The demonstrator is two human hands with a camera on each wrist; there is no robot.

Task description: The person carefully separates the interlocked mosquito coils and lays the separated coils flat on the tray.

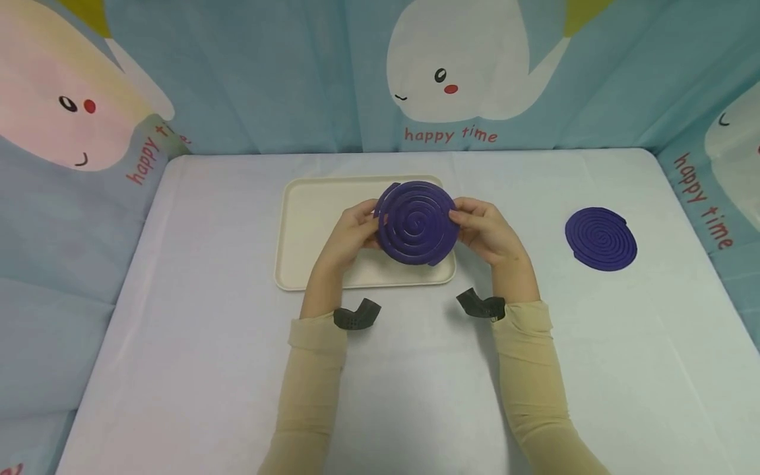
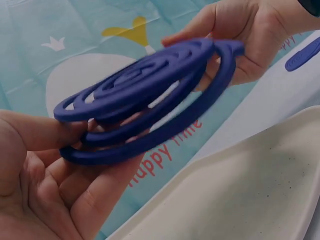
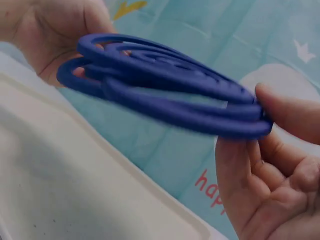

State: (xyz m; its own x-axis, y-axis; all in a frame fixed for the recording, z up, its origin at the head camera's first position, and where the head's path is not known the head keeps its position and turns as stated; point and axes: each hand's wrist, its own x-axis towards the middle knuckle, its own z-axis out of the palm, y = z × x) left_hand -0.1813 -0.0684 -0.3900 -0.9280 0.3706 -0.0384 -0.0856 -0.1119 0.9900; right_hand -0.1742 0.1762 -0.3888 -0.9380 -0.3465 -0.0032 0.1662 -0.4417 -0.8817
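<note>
A purple-blue mosquito coil, a round flat spiral, is held up over the right part of the cream tray. My left hand pinches its left rim between thumb and fingers. On the opposite rim my right hand does the same. In both wrist views the coil's turns stand apart in layers, with gaps between the loops; some outer loops hang lower than the rest. Parts of the fingers are hidden behind the spiral.
Another purple mosquito coil lies flat on the white table to the right. A light blue curtain with whale prints stands around the back and sides. Small dark specks dot the tray in the wrist views.
</note>
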